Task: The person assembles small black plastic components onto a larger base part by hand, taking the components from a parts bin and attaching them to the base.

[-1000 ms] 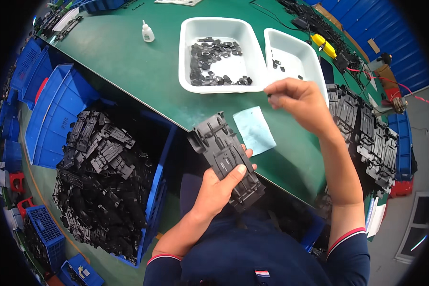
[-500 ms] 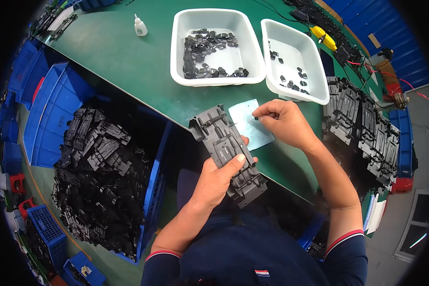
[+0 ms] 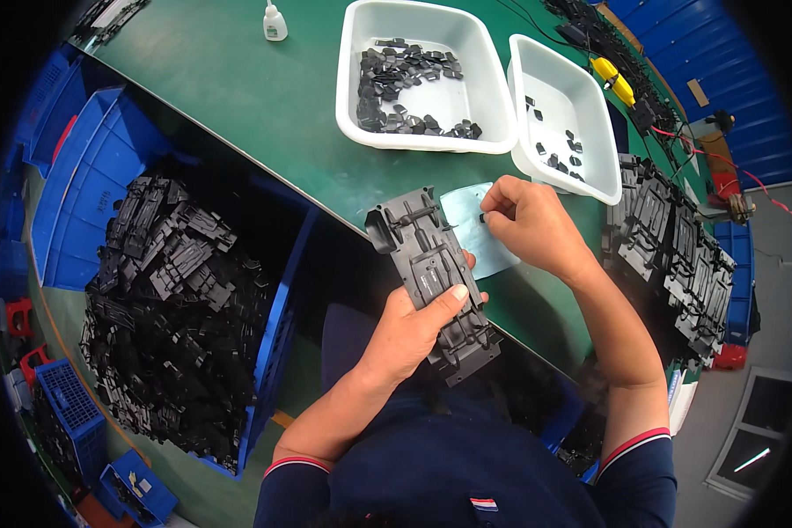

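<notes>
My left hand [image 3: 414, 330] is closed around a long black moulded plastic part [image 3: 431, 273], thumb across its ribbed face, fingers underneath. The part is tilted over the table's front edge. To its right, my right hand [image 3: 530, 222] pinches a small black piece [image 3: 483, 217], of which only a bit shows at the fingertips. Below those fingers a pale blue sheet [image 3: 468, 209] lies on the green table, partly covered by the part and my hand.
Two white tubs [image 3: 427, 145] [image 3: 524, 165] hold small black pieces. A white squeeze bottle [image 3: 275, 25] stands at the far left. More moulded parts [image 3: 669, 264] are stacked at right; a blue crate [image 3: 268, 378] at left is heaped with them. A yellow tool-like object [image 3: 613, 81] lies behind.
The tubs, bottle and hands' surroundings have shifted in view, as the head moved. Both hands keep their grips; the moulded part sits slightly farther right in the picture.
</notes>
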Demonstrator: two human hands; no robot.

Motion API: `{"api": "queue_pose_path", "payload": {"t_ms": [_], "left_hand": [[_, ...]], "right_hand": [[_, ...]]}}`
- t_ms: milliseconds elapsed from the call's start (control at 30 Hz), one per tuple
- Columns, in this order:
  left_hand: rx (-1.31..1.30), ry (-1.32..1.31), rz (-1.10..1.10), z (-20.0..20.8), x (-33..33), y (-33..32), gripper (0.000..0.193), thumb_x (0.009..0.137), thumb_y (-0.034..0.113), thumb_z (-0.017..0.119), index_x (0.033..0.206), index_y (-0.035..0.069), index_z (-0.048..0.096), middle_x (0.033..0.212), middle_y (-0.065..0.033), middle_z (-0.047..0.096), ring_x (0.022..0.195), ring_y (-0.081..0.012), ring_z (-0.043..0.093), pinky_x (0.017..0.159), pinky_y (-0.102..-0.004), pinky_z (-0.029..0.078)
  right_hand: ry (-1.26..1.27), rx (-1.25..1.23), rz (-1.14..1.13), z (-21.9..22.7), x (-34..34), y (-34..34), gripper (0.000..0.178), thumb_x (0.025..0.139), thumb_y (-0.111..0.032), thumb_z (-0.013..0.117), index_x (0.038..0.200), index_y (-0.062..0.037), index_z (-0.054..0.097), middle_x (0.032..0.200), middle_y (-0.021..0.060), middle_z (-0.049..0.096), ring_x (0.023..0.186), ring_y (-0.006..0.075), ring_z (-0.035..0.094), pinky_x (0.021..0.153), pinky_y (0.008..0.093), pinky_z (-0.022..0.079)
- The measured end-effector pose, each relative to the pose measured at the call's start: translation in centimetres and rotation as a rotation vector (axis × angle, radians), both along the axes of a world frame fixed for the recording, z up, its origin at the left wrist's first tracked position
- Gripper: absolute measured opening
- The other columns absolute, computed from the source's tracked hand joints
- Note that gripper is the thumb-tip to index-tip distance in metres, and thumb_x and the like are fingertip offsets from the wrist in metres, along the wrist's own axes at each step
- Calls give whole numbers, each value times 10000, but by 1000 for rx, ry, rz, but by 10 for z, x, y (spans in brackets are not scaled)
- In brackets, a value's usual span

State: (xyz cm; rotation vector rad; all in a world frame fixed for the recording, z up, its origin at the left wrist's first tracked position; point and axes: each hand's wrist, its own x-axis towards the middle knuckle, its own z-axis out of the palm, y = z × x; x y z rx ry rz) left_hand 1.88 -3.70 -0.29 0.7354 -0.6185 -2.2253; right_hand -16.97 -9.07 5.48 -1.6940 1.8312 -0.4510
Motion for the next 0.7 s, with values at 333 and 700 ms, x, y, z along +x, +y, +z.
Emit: {"api": "queue_pose_path", "payload": {"t_ms": [333,700], "left_hand": [[2,2,1,0,-1,2,408,912,105,600,1280,-18,474,1205,-107,559,1002,-223,629,850,-354,537],[-404,-192,81,24,-14,29,348,965,124,543,1296,16,524,1160,-53,616,1013,-117,589,881,-276,467]], "right_hand": [[94,-436,172,-1,5,18,99,777,34,599,873,15,615,848,176,616,756,333,616,647,387,490],[128,-1058,471,17,4,84,382,630,94,661,1003,14,631,974,157,589,787,281,630,640,337,548]]}}
